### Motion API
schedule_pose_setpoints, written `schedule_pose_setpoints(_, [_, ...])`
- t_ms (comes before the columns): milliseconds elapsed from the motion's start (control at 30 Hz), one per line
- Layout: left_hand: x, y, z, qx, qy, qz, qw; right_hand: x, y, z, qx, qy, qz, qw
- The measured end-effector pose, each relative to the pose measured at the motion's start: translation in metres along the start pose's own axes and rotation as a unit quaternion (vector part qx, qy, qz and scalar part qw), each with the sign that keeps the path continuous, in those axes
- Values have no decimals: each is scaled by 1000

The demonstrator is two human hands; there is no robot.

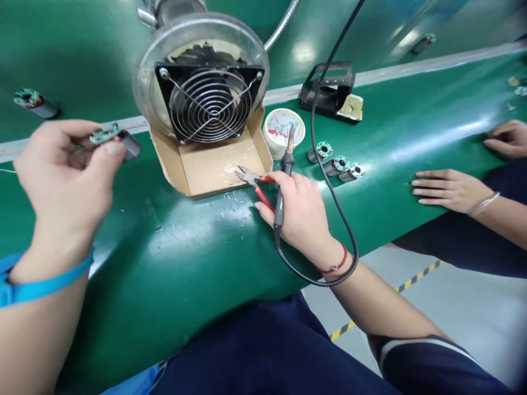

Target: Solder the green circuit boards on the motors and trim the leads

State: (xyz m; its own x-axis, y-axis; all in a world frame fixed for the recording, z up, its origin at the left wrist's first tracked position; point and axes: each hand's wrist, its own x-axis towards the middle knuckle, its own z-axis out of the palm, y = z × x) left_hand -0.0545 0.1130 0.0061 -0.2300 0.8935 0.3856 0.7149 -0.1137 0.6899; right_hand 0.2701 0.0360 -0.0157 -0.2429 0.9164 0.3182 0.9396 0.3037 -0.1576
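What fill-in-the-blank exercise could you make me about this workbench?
1. The left grip holds a metal cylinder whose end board is mostly ____ in colour.
2. The right grip holds pliers and a soldering iron, and the bracelet on that wrist is ____.
3. Just right of the pale roll, ____ similar cylinders sit grouped together.
4. The shallow open box below the fan is made of ____.

Missing words: green; red; three; cardboard.
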Motion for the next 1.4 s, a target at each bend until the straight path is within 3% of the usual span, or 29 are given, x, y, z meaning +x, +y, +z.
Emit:
schedule_pose_setpoints(33, [20,-9,7,21,22,-12,999,0,1,1,14,17,-4,1000])
schedule_pose_setpoints(133, [72,-28,29,144,-22,-92,985,1,7,3,49,79,3,996])
schedule_pose_setpoints(200, [95,-35,43,163,-31,-106,980,2,12,4,88,111,7,990])
schedule_pose_setpoints(300, [112,-41,55,175,-43,-119,976,0,20,7,147,132,40,979])
schedule_pose_setpoints(400, [118,-52,55,187,-54,-134,972,-5,28,14,170,130,95,972])
schedule_pose_setpoints(500, [120,-69,33,205,-12,-148,967,-9,32,19,195,127,86,969])
schedule_pose_setpoints(600, [125,-90,-6,231,54,-195,952,-8,32,20,200,139,55,968])
schedule_pose_setpoints(700, [132,-109,-41,232,45,-230,944,-5,30,19,188,150,32,970])
schedule_pose_setpoints(767, [133,-115,-54,225,22,-229,947,-4,30,19,178,151,22,972])
schedule_pose_setpoints(867, [115,-109,-52,209,-9,-200,957,-4,30,20,171,147,11,974])
schedule_pose_setpoints(1033, [48,-75,-19,159,-126,-107,973,-5,30,22,184,140,31,972])
schedule_pose_setpoints(1133, [26,-54,-1,140,-163,-83,973,-4,29,21,188,142,34,971])
schedule_pose_setpoints(1233, [39,-40,9,115,-174,-81,975,-2,29,20,189,138,28,972])
schedule_pose_setpoints(1400, [105,-35,39,119,-108,-102,982,-1,30,19,184,135,28,973])
